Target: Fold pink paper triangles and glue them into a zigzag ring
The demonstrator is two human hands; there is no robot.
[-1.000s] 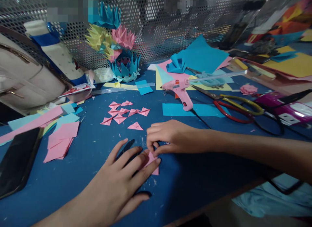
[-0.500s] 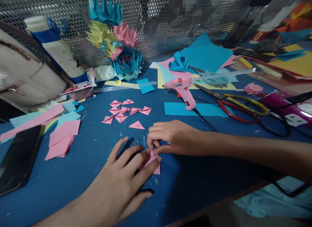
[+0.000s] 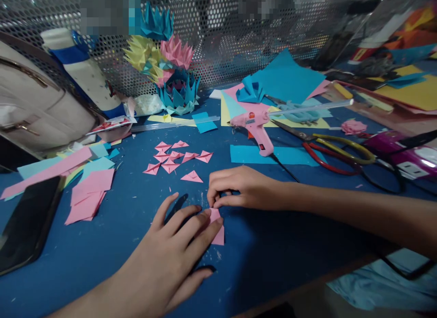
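Note:
A small piece of pink paper (image 3: 219,236) lies on the blue table top, partly hidden under my fingers. My left hand (image 3: 177,245) is spread over it, its fingertips pressing the paper flat. At the paper's far edge my right hand (image 3: 230,188) is closed in a pinch, thumb and fingertips together at a corner. Just beyond the hands lie several folded pink paper triangles (image 3: 170,166), one of them apart from the group (image 3: 192,176). To the left is a stack of pink paper squares (image 3: 90,195).
A pink glue gun (image 3: 257,129) with its cord stands behind my right hand, by a blue paper strip (image 3: 290,155). Scissors (image 3: 341,154) lie to the right. A black phone (image 3: 30,222) lies left. Folded paper flowers (image 3: 177,92) and a bottle (image 3: 85,76) stand at the back.
My right hand has shifted slightly away from me to the paper's far edge, uncovering more of the pink paper. My left hand stays almost in place.

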